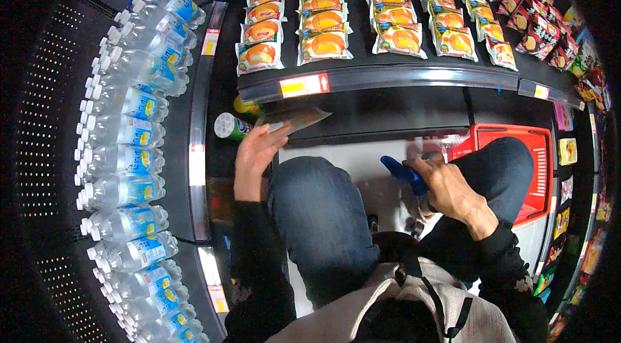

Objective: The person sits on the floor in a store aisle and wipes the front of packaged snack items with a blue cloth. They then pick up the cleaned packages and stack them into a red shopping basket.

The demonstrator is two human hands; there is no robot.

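My left hand is at the lower shelf, its fingers on a blurred, flat, translucent plastic piece with a pointed end. Just left of those fingers lies a green canister with a pale round lid facing me. A yellow-topped container sits behind it, partly hidden under the shelf edge. Over the floor between my knees, my right hand grips a crumpled blue cloth. Part of the cloth is hidden by my fingers.
Rows of packaged bread stand on the shelf ahead, with red snack bags to their right. Clear drink bottles line the left shelf. A red shopping basket is beside my right knee. Small packets fill the right shelves.
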